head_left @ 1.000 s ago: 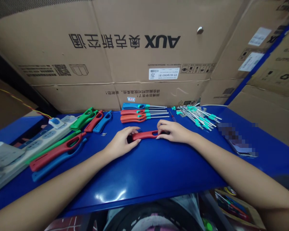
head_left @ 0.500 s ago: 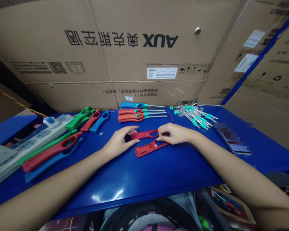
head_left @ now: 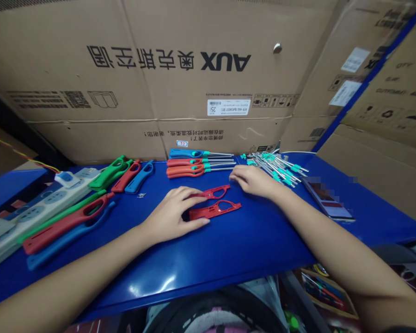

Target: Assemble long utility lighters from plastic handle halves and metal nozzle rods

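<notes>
Two red plastic lighter casing halves lie side by side on the blue table, hollow side up. My left hand [head_left: 175,215] covers their left ends. Its thumb and index finger close on the nearer casing half [head_left: 213,211], while its other fingers reach over the end of the farther casing half [head_left: 217,191]. My right hand [head_left: 251,179] is off the casings, just beyond their right tips, fingers curled together and nothing visible in them. Close behind it lies a pile of metal lighter rods with green ends [head_left: 277,169].
Assembled lighters [head_left: 185,162] lie in a row at the back. Green, red and blue casings [head_left: 138,176] are on the left beside a white power strip [head_left: 41,206]. Small metal pieces [head_left: 141,195] lie near them. A phone [head_left: 327,199] is at the right; a cardboard wall [head_left: 180,92] stands behind.
My right hand has let go of the red casing halves and moved up and right, toward the rods. My left hand has spread across both casings, which now lie more nearly parallel.
</notes>
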The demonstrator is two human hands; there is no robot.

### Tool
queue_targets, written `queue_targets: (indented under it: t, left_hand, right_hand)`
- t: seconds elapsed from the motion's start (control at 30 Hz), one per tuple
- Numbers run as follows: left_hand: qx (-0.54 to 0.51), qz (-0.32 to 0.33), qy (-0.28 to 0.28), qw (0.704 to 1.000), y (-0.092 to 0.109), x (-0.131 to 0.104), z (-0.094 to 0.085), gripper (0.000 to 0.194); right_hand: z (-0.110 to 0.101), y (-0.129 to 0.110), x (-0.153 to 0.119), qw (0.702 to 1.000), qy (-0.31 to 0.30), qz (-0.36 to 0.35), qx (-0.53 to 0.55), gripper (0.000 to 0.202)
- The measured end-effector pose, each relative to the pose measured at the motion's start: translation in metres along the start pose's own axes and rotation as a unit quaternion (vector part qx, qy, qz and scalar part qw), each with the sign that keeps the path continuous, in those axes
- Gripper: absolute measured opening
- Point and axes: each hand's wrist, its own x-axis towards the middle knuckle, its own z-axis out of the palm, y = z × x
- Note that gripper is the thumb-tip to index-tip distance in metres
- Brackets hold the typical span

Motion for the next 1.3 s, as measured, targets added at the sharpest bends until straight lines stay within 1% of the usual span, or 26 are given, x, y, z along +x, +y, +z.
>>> queue_targets:
  t: [0.07, 0.13, 0.2, 0.23, 0.27, 0.33, 0.4, 0.47, 0.63, 0.8, 0.9, 1.03, 1.3]
  left_hand:
    - [0.015, 0.018, -0.01, 1.0, 0.003, -0.002, 0.001, 0.05]
    - [0.028, 0.026, -0.014, 0.999, 0.003, -0.003, 0.004, 0.042]
    - [0.043, 0.03, -0.018, 0.998, 0.002, -0.003, 0.005, 0.034]
    - [0.051, 0.03, -0.019, 0.998, 0.002, -0.003, 0.006, 0.033]
    - [0.057, 0.031, -0.019, 0.998, 0.002, -0.003, 0.005, 0.032]
    - [0.063, 0.031, -0.023, 0.997, 0.002, -0.003, 0.004, 0.033]
    - [0.061, 0.027, -0.031, 0.997, 0.003, -0.002, 0.001, 0.033]
    - [0.058, 0.025, -0.041, 0.997, 0.004, -0.002, -0.002, 0.031]
    - [0.057, 0.026, -0.058, 0.996, 0.005, -0.001, -0.01, 0.027]
    - [0.073, 0.029, -0.069, 0.995, 0.002, 0.001, -0.015, 0.027]
    - [0.082, 0.016, -0.073, 0.994, -0.003, 0.001, -0.019, 0.028]
    - [0.076, 0.002, -0.074, 0.994, -0.008, 0.001, -0.023, 0.028]
    - [0.074, -0.003, -0.081, 0.994, -0.007, 0.001, -0.027, 0.024]
  right_hand:
    - [-0.006, 0.01, -0.001, 0.997, 0.032, 0.064, -0.043, 0.029]
    - [-0.013, 0.023, -0.001, 0.983, 0.063, 0.154, -0.075, 0.03]
    - [-0.022, 0.037, -0.003, 0.961, 0.077, 0.251, -0.088, 0.028]
    - [-0.027, 0.043, -0.005, 0.944, 0.078, 0.308, -0.089, 0.025]
    - [-0.032, 0.05, -0.007, 0.933, 0.078, 0.338, -0.094, 0.022]
    - [-0.041, 0.06, -0.011, 0.91, 0.063, 0.396, -0.105, 0.018]
    - [-0.047, 0.066, -0.016, 0.883, 0.021, 0.454, -0.119, 0.02]
    - [-0.049, 0.07, -0.019, 0.864, -0.013, 0.487, -0.127, 0.02]
    - [-0.041, 0.072, -0.018, 0.849, -0.053, 0.509, -0.132, 0.018]
    - [-0.034, 0.073, -0.015, 0.847, -0.058, 0.511, -0.132, 0.021]
    - [-0.034, 0.074, -0.016, 0.853, -0.039, 0.502, -0.135, 0.019]
    - [-0.036, 0.07, -0.016, 0.87, 0.006, 0.474, -0.137, 0.021]
    - [-0.033, 0.056, -0.012, 0.891, 0.076, 0.431, -0.12, 0.017]
